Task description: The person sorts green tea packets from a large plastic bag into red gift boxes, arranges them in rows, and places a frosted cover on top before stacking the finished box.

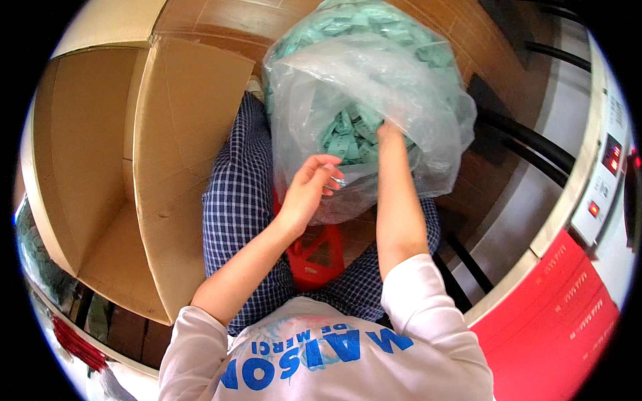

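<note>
A large clear plastic bag (428, 100) stands on the floor between my knees, its mouth towards me. Inside lie many small pale green packets (351, 137) with printing on them. My left hand (311, 186) is at the near rim of the bag, its fingers curled together on what looks like a fold of the clear plastic. Through the mouth reaches my right hand (389, 129), among the packets. Its fingers are hidden by the bag film and the packets, so I cannot see whether it grips anything.
At my left stands a tall open cardboard box (100, 154) with a flap (180, 154) folded out towards the bag. A red stool (317, 257) shows between my legs. On the right are a white machine panel (598, 174) with red lights, a red printed surface (552, 321) and black bars (528, 134).
</note>
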Available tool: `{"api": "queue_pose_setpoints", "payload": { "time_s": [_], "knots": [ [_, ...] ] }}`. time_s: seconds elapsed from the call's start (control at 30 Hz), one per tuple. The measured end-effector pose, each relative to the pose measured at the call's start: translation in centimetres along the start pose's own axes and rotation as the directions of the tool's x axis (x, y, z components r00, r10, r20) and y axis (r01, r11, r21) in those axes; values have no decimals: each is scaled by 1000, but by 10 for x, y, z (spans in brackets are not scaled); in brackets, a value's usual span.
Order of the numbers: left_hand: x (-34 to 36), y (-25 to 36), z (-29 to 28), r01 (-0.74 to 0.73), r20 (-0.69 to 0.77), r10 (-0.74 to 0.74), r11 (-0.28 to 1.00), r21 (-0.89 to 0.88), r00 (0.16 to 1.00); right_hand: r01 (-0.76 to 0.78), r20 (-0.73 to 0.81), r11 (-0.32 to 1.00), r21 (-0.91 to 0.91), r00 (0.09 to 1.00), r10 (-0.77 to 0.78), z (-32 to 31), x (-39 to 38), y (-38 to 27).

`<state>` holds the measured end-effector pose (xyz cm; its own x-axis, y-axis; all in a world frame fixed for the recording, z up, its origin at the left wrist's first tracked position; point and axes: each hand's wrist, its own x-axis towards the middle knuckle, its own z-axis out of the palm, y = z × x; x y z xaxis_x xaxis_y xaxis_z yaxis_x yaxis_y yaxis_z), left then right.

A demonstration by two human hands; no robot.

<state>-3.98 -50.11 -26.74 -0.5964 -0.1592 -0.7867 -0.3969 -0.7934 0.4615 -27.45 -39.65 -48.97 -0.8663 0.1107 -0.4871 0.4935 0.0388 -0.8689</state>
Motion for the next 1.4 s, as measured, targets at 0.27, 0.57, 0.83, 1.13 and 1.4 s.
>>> {"api": "queue_pose_setpoints", "payload": {
  "time_s": [0.27, 0.57, 0.83, 1.13, 1.4],
  "knots": [
    [-2, -17, -4, -166, -23, 174, 969, 184, 985, -624, 453, 773, 109, 724, 521, -113, -166, -30],
    [-43, -24, -9, -195, 455, 98, 966, 172, 885, -418, 392, 904, -87, 820, 417, -121, -295, -111],
    [-55, -26, -30, -286, 145, 353, 891, -352, 924, -381, 339, 920, 90, 881, 331, -163, -314, -124],
    [-80, -82, 9, -197, 286, 201, 979, -45, 937, -90, 183, 993, 81, 980, 74, -111, -344, -76],
    [-33, -81, -4, 5, -191, -34, 989, -150, 981, 315, 312, 813, -490, 934, -174, -78, -226, -3]
  ]
}}
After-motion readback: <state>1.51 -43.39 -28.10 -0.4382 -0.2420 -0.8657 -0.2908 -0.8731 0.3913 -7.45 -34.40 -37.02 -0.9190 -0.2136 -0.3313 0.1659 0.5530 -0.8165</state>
